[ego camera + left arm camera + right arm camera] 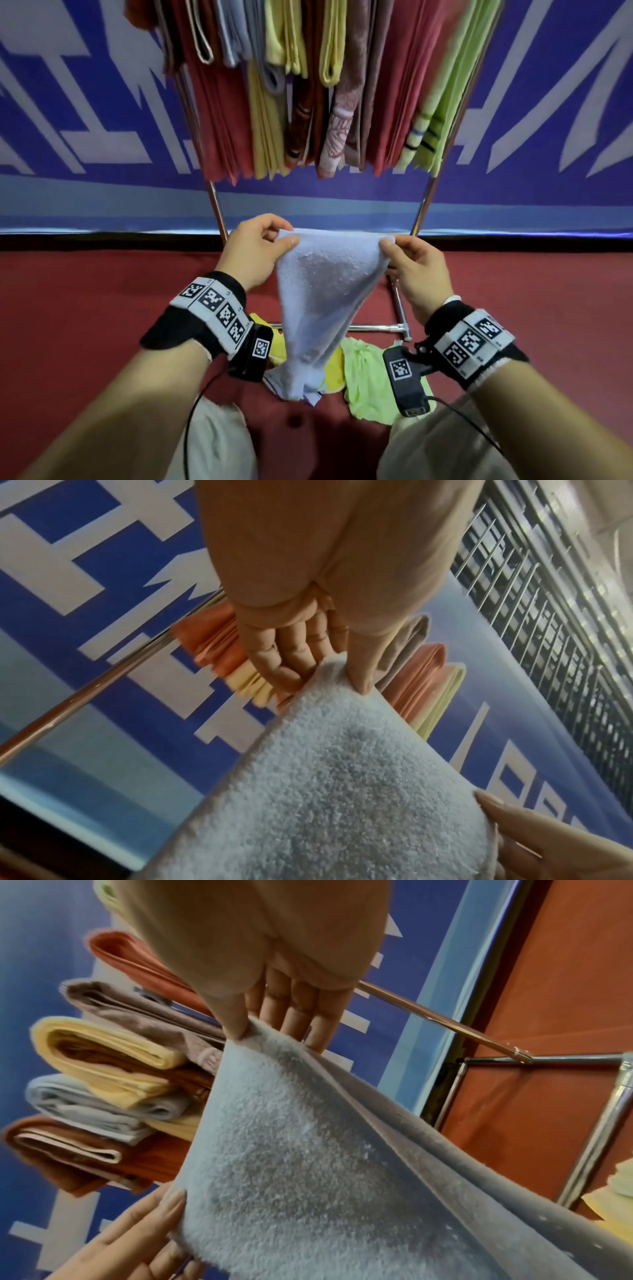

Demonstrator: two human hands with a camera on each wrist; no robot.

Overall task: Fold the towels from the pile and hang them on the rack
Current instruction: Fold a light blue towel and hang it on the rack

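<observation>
Towel rack (376,328): chrome tube frame standing on red carpet (102,308) against a blue-and-white banner; its top is crowded with hung towels (387,102) in red, yellow, brown, grey-blue and green, all folded and draped side by side. Light blue towel (325,291): terry, held up in the air before the rack's lower frame and over the pile, top edge stretched level between the hands, body sagging to a narrow tail; whether the tail touches the pile cannot be told. The right wrist view shows two layers, so it is probably doubled once. Judged light, limp and non-slip, with no stiffness of its own; best held at the corners or along the hem, kept taut so that the layers stay matched. Pile (366,380): a few crumpled green and yellow towels on the carpet at the rack's foot. Left hand (255,250): pinches the towel's upper left corner, thumb in front, fingers behind. Right hand (416,270): pinches the upper right corner likewise.
</observation>
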